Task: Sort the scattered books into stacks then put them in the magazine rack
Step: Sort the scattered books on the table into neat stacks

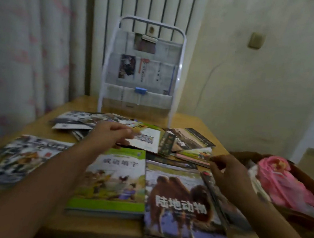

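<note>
Wooden tabletop (38, 128) under dim light carries the whole job, with a cream wall and a white ribbed radiator (147, 1) behind it. At the centre, the left hand (109, 132) reaches forward with fingers curled, seemingly pinching the near-left corner of a thin white-paged booklet (145, 139); blur keeps me from being sure of the grip. The right hand (226, 173) hovers just right of it, fingers loosely bent by the edge of a pink-edged thin book (197, 157), and I cannot tell whether it touches.

Below the hands, nearer the person, lie 2 large flat books side by side: a green-bordered picture book with cartoon children (110, 182) under the left forearm, and a camel-cover animal book (183, 205) beside the right wrist. Left of the left arm sits a grey-toned illustrated magazine (14, 158). Beyond the fingers, loose dark-covered books (187, 140) fan across the far side.

Straight ahead of both hands stands the white wire-framed magazine rack (142, 71), upright, its pockets holding newspapers. Sorting looks barely begun; the booklet lies nearest the left hand, its long axis running away toward the rack. Right of the right arm, a brown basket (302, 219) holds pink cloth.
</note>
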